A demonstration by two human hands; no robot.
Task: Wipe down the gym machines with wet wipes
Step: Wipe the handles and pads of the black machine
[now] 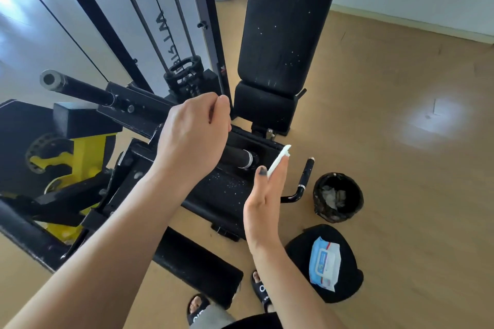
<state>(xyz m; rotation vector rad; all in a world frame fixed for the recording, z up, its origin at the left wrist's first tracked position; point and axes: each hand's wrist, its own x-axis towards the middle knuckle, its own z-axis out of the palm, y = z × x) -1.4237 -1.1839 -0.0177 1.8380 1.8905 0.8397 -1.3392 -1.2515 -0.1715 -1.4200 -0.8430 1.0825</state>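
While the left hand [195, 136] hangs half-curled and empty over the machine [165, 125], the right hand [263, 195] pinches a folded wipe [279, 159]. Nearby: bin [338, 196] holding used wipes, wipes pack [324, 262] on a black pad [347, 291]. Pack lettering's too small to read.

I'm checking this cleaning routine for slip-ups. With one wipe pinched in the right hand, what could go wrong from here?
1. The right hand holds the white wipe only at the fingertips; it could slip onto the speckled seat pad.
2. The thumb is smudged dark, so grime may transfer to cleaned surfaces or the wipe pack.
3. The small bin stands on the floor close to the curved handle; a careless step might tip it.
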